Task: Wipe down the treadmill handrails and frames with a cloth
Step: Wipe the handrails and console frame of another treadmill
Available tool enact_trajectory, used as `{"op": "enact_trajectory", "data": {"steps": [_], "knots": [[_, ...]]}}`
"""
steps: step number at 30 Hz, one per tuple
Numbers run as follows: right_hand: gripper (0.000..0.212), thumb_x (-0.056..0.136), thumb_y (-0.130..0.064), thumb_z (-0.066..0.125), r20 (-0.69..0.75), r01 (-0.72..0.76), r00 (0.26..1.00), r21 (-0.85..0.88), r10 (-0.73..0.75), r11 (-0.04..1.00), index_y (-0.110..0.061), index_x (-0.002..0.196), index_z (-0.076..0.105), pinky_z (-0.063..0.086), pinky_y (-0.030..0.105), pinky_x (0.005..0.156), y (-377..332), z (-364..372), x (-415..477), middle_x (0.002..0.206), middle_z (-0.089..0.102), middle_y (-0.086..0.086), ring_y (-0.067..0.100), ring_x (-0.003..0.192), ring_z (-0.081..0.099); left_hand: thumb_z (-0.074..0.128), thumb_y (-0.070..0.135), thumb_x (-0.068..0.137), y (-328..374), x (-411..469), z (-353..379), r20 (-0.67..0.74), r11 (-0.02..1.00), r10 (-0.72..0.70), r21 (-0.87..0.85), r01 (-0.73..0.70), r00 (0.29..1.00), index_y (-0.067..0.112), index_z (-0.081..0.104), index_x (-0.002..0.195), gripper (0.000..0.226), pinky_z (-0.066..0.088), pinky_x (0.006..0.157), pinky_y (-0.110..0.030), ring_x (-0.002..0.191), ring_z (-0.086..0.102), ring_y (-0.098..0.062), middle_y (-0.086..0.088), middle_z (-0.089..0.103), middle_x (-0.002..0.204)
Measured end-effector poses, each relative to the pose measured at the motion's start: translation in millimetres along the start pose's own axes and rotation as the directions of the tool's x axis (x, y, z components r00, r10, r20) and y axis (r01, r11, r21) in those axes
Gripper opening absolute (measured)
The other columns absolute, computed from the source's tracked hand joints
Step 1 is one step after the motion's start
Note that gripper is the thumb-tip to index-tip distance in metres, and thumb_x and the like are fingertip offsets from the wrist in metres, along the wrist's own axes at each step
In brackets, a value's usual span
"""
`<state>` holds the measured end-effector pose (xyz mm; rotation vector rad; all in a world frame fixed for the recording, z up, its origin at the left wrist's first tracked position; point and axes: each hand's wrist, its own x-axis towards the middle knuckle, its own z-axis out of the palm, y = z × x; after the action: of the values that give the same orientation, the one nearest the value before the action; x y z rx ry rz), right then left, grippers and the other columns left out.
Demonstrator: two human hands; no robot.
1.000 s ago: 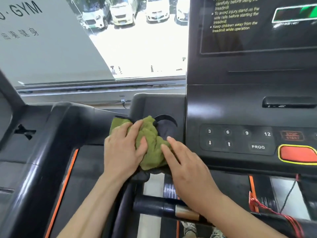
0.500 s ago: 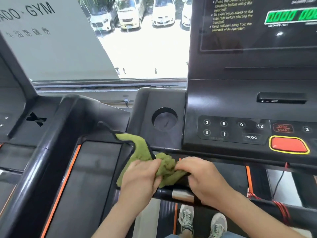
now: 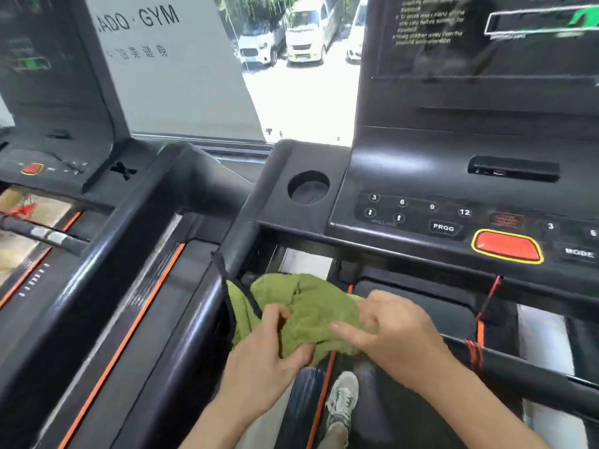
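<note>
A crumpled green cloth (image 3: 308, 306) with a black edge strip hangs between both hands, below the black treadmill console (image 3: 421, 176). My left hand (image 3: 269, 358) grips its lower left part, thumb and fingers curled into the fabric. My right hand (image 3: 392, 328) pinches the cloth's right side with bent fingers. The black left handrail (image 3: 181, 319) runs down beside the cloth at its left. A black crossbar (image 3: 531, 367) passes under my right wrist; its left part is hidden by the cloth and hands.
The console carries a round cup holder (image 3: 308, 187), number keys (image 3: 418, 209) and a red stop button (image 3: 506, 246). A red safety cord (image 3: 486, 303) hangs at the right. A second treadmill (image 3: 48, 176) stands left. My shoe (image 3: 342, 400) is on the belt below.
Both hands brought the cloth down from beside the cup holder to below the console. The cloth has since spread wider between them, and the view shifted left.
</note>
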<state>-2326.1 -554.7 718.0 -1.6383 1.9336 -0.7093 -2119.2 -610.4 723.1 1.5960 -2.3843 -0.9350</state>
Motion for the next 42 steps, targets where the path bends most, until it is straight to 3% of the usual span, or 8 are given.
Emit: {"op": "enact_trajectory", "data": {"steps": [3, 8, 13, 17, 20, 27, 35, 42], "knots": [[0.041, 0.075, -0.056, 0.069, -0.088, 0.014, 0.996, -0.158, -0.029, 0.987, -0.03, 0.085, 0.039, 0.031, 0.025, 0.054, 11.2, -7.1, -20.8, 0.083, 0.041, -0.009, 0.013, 0.062, 0.045, 0.07, 0.043, 0.07, 7.7, -10.9, 16.6, 0.026, 0.979, 0.057, -0.196, -0.05, 0.998, 0.047, 0.036, 0.114, 0.055, 0.038, 0.085, -0.013, 0.104, 0.048, 0.003, 0.023, 0.045, 0.111], [0.084, 0.08, -0.056, 0.064, 0.152, 0.006, 0.984, -0.559, 0.096, 0.829, -0.016, 0.143, 0.025, 0.032, 0.039, 0.101, 1.6, 10.1, -21.1, 0.132, 0.042, 0.005, 0.027, 0.121, 0.047, 0.065, 0.037, 0.075, 10.5, 9.8, 47.1, -0.045, 0.847, 0.415, 0.385, -0.367, 0.909, 0.02, 0.037, 0.145, 0.078, 0.029, 0.115, -0.041, 0.139, 0.034, -0.021, -0.002, 0.037, 0.15], [0.053, 0.084, -0.043, 0.062, 0.155, 0.002, 0.981, -0.602, 0.114, 0.799, -0.014, 0.124, 0.043, 0.043, 0.039, 0.078, -9.1, 29.7, 16.9, 0.117, 0.058, 0.006, 0.028, 0.102, 0.061, 0.067, 0.039, 0.072, 16.7, 49.4, 50.1, 0.138, 0.649, 0.394, 0.659, -0.381, 0.909, 0.018, 0.042, 0.135, 0.07, 0.033, 0.108, -0.042, 0.122, 0.048, -0.026, -0.001, 0.052, 0.127], [0.033, 0.067, -0.051, 0.072, 0.508, -0.109, 0.827, -0.272, 0.239, 0.956, -0.023, 0.081, 0.062, 0.049, 0.03, 0.064, -2.5, 20.9, 62.5, 0.083, 0.067, -0.004, 0.021, 0.077, 0.064, 0.064, 0.03, 0.072, 33.4, 95.9, 18.4, 0.386, 0.636, 0.217, 0.641, -0.43, 0.897, 0.022, 0.056, 0.101, 0.031, 0.043, 0.069, -0.031, 0.088, 0.062, -0.025, 0.002, 0.065, 0.094], [0.051, 0.056, -0.064, 0.077, 0.645, -0.261, 0.718, -0.098, 0.261, 0.96, -0.021, 0.083, 0.072, 0.057, 0.034, 0.078, 4.9, 13.6, 77.8, 0.086, 0.073, -0.001, 0.017, 0.079, 0.069, 0.071, 0.012, 0.064, 44.7, 129.7, 8.9, 0.687, 0.768, -0.038, 0.485, -0.419, 0.725, 0.016, 0.067, 0.088, 0.025, 0.04, 0.049, -0.021, 0.062, 0.056, -0.019, 0.003, 0.06, 0.066], [0.057, 0.084, -0.076, 0.037, 0.111, -0.091, 0.979, -0.521, 0.173, 0.849, -0.026, 0.106, 0.05, 0.039, 0.036, 0.073, 14.7, 6.1, -10.3, 0.097, 0.06, -0.006, 0.021, 0.092, 0.058, 0.077, -0.002, 0.061, 70.1, 151.8, 30.7, 0.939, 0.857, -0.066, 0.226, -0.463, 0.337, 0.016, 0.07, 0.083, 0.029, 0.053, 0.062, -0.028, 0.067, 0.064, -0.02, 0.0, 0.068, 0.074], [0.063, 0.061, -0.049, 0.059, -0.125, -0.253, 0.967, -0.558, 0.221, 0.791, -0.013, 0.113, 0.06, 0.05, 0.042, 0.09, 37.3, 18.5, -41.5, 0.099, 0.065, 0.001, 0.024, 0.092, 0.064, 0.066, 0.041, 0.069, 91.6, 105.8, 61.8, 0.699, 0.588, 0.391, 0.31, -0.747, 0.598, 0.024, 0.057, 0.092, 0.03, 0.055, 0.072, -0.036, 0.072, 0.061, -0.02, 0.006, 0.062, 0.077], [0.034, 0.068, -0.035, 0.073, -0.068, -0.122, 0.993, -0.535, 0.102, 0.836, -0.015, 0.093, 0.059, 0.046, 0.035, 0.063, -28.2, 72.2, 32.9, 0.08, 0.06, 0.003, 0.023, 0.07, 0.058, 0.071, 0.054, 0.061, -13.3, 115.2, 3.9, 0.383, 0.489, 0.53, 0.591, -0.642, 0.756, 0.028, 0.052, 0.08, 0.037, 0.036, 0.049, -0.026, 0.054, 0.06, -0.016, 0.007, 0.06, 0.065]]}}
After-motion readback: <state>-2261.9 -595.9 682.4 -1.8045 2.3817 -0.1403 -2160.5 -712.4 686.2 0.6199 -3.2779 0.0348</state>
